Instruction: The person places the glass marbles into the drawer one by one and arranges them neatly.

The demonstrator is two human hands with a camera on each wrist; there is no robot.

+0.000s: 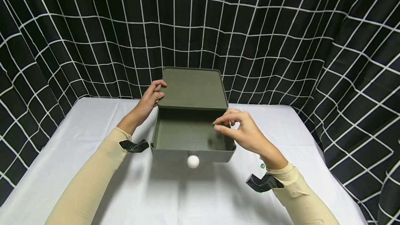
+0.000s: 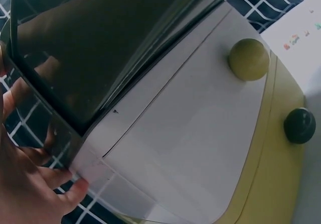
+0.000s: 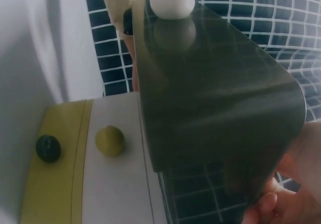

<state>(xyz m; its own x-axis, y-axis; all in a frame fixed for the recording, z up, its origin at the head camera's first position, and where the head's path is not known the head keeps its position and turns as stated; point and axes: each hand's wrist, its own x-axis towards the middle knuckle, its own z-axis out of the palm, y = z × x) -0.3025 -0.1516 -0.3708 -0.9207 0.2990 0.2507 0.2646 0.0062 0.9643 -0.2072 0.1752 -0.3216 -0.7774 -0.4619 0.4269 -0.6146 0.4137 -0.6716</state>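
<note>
We see a small green piece (image 1: 214, 125) pinched above an open drawer (image 1: 175, 155).

We read the left hand (image 1: 146, 100), its fingers spread against the near side of the drawer unit (image 1: 193, 88), as a brace against shifting; the right hand (image 1: 242, 127) pinches the piece between thumb and forefinger over the drawer, whose open top, between the hands, gives those fingertips room. A loose green bead (image 1: 263, 166) lies beside the right wrist. The unit's top hides the drawer's back from us, and the right wrist view does not show us the pinched piece. The white drawer (image 2: 190, 123) and yellow drawer (image 2: 276, 169) below show only in the wrist views; coloured bits (image 2: 296, 40), far from the left hand, are too small to name.
</note>
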